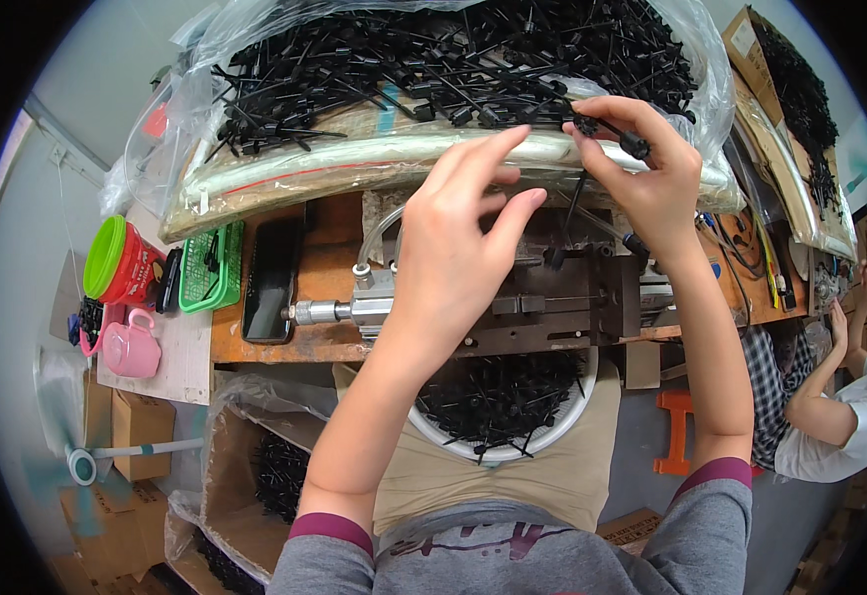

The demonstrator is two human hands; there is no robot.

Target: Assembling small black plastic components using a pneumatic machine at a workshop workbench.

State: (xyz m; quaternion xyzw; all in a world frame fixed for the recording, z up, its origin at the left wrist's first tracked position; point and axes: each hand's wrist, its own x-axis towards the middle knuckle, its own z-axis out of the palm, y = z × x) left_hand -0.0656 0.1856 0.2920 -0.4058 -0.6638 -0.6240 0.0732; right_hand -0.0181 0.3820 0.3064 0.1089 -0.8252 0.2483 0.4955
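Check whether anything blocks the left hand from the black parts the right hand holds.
Nothing visible does: an open gap shows between the left hand and the black parts in the right hand.

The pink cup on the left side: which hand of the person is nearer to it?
The left. The left hand is to the right of the pink cup, not touching it; the right hand, holding black parts, is farther right.
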